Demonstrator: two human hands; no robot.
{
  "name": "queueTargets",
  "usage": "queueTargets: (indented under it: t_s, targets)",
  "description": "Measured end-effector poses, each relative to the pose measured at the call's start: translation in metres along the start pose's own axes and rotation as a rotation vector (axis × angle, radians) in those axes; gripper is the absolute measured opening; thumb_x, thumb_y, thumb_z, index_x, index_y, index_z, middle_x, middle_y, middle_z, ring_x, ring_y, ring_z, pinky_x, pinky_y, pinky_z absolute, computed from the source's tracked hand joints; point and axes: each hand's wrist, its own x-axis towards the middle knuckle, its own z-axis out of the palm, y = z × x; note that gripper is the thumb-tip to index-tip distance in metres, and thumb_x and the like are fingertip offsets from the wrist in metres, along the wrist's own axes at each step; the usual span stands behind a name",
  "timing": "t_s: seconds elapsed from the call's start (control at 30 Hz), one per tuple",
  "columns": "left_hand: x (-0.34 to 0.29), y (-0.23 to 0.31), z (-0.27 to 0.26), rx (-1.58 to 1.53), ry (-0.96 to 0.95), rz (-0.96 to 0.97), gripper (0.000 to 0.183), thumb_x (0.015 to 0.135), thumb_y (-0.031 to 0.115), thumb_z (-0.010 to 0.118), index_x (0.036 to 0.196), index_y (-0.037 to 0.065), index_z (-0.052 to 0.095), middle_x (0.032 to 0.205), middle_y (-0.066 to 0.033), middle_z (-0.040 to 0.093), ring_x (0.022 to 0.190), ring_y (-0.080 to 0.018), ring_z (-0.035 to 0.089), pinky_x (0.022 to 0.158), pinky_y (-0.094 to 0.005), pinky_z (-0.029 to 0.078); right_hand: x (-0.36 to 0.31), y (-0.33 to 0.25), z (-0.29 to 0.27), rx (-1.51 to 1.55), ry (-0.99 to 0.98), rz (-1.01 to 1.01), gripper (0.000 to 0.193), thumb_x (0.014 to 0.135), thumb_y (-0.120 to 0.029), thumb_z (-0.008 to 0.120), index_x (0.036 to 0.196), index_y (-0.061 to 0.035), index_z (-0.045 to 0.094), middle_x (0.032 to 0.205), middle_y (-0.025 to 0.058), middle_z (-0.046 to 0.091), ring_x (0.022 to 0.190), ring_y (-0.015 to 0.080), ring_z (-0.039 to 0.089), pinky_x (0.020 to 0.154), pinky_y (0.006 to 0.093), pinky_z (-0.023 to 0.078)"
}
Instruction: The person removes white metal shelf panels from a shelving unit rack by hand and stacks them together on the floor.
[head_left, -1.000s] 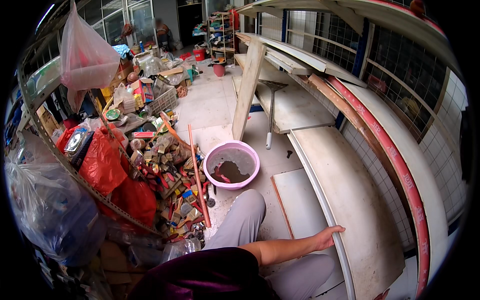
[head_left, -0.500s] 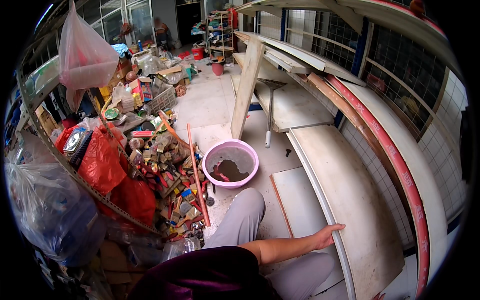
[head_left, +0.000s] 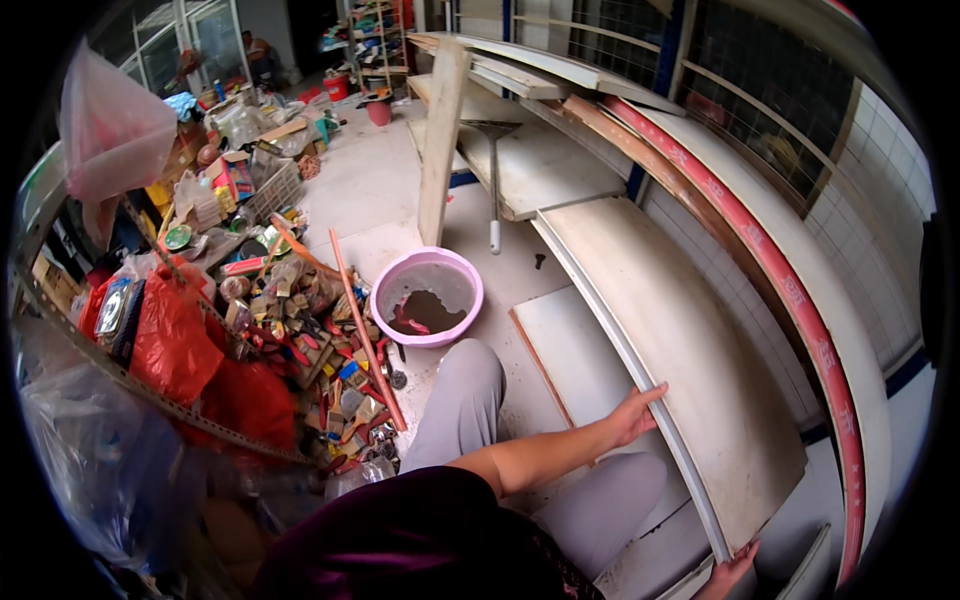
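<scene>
A long off-white board [head_left: 680,330] with a pale grey edge strip lies at my right, its near end tilted toward me. My left hand [head_left: 632,416] is closed on its left edge, thumb on top and fingers partly hidden below. Farther down, at the board's near corner, my right hand [head_left: 732,568] grips the edge from beneath; part of it is cut off by the frame. Under the left forearm lies another white panel [head_left: 565,345] with a reddish-brown edge, on the floor.
A pink basin [head_left: 428,335] with dark contents stands before my knee. Left lie a heap of paintbrushes [head_left: 330,370], a red pole [head_left: 368,340] and red bags [head_left: 185,335] behind a metal rack. More boards and a long red strip [head_left: 765,235] lean at the right; a scraper [head_left: 494,190] stands by them.
My view has swung to the right, so the scene sits farther left. The right hand has come into view at the board's near corner. The left hand keeps its hold on the edge.
</scene>
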Motion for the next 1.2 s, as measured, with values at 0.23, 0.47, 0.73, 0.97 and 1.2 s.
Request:
queueTargets:
  t_s: [0.23,0.47,0.73,0.97,1.2]
  targets:
    - [0.005,0.03,-0.044,-0.036,0.091,0.029,0.065,0.084,0.045,0.054,0.13,0.007,0.029,0.12,-0.0214,0.045,0.104,-0.0275,0.054,0.088,-0.0371,0.046,-0.02,-0.012,0.047,0.006,-0.114,0.106,0.061,0.088,-0.05,0.038,0.124,-0.001,0.044,0.124,0.0103,0.051,0.118,0.0261,0.044,0.102,0.0405,0.029]
    - [-0.057,0.096,-0.081,0.085,0.153,0.182,0.064,0.086,0.046,0.049,0.13,0.005,0.027,0.12,-0.023,0.044,0.106,-0.0296,0.051,0.091,-0.0404,0.044,-0.038,0.018,0.061,0.088,0.276,0.044,0.052,0.09,-0.045,0.037,0.113,-0.0022,0.053,0.114,0.012,0.057,0.106,0.0276,0.054,0.09,0.0428,0.044]
    - [-0.136,0.164,-0.117,0.547,0.264,0.193,0.047,0.09,0.041,0.043,0.121,0.007,0.043,0.101,-0.0114,0.059,0.085,-0.0183,0.059,0.075,-0.0297,0.048,-0.121,0.144,0.104,-0.162,0.483,0.093,0.024,0.083,-0.03,0.053,0.098,-0.0125,0.06,0.081,0.001,0.061,0.066,0.012,0.053,0.052,0.0242,0.041]
    - [-0.112,0.176,-0.103,0.893,0.168,0.028,0.031,0.087,0.026,0.051,0.112,0.007,0.052,0.09,-0.0061,0.061,0.075,-0.0128,0.059,0.064,-0.0244,0.047,-0.15,0.162,0.242,-0.774,-0.011,-0.4,0.016,0.085,-0.015,0.055,0.096,-0.0035,0.06,0.08,0.0017,0.058,0.069,0.0063,0.051,0.061,0.0197,0.041]
    - [-0.061,0.174,-0.143,1.542,-0.187,0.076,0.038,0.081,0.036,0.06,0.106,0.007,0.057,0.088,-0.0102,0.063,0.077,-0.0184,0.059,0.068,-0.0291,0.047,-0.108,0.199,0.314,-1.496,-0.483,-0.497,0.018,0.082,-0.012,0.057,0.098,-0.0039,0.06,0.077,0.0042,0.055,0.065,0.0106,0.051,0.06,0.0228,0.043]
